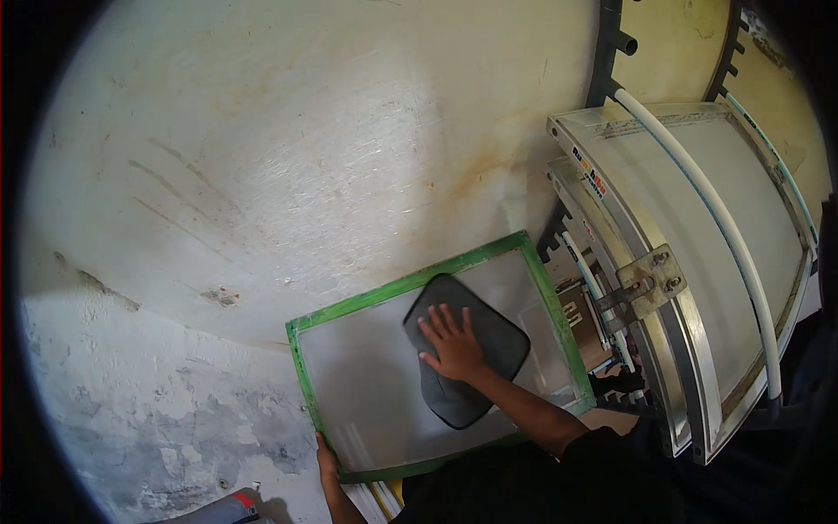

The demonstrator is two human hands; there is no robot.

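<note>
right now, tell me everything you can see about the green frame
The green frame is a rectangular screen frame with green-painted, worn edges and a pale translucent mesh stretched across it. It leans tilted against a whitish, stained wall. A dark grey cloth lies flat on the mesh, pressed by the right hand with fingers spread. The left hand holds its lower left corner. Metal-framed screens stand just to its right.
</note>
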